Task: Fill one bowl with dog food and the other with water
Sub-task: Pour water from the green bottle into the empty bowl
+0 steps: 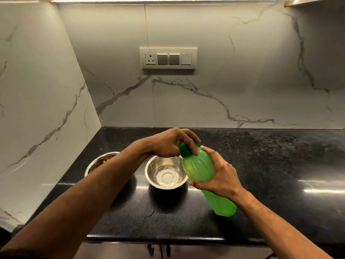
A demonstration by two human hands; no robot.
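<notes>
Bottle (198, 166) tilts above the counter (261, 165) just right of the water bowl (165, 171), our right hand (217, 177) wrapped round its middle, our left hand (172, 143) curled on its cap (184, 149), forearm crossing the food bowl (101, 161).

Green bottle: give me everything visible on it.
The bottle is translucent green plastic with a ribbed body and a darker green cap. It is tilted, cap end up and leaning toward the water bowl, base low over the counter; contact there is unclear. The right hand grips its body; the left hand grips the cap. Its fill level cannot be told.
</notes>
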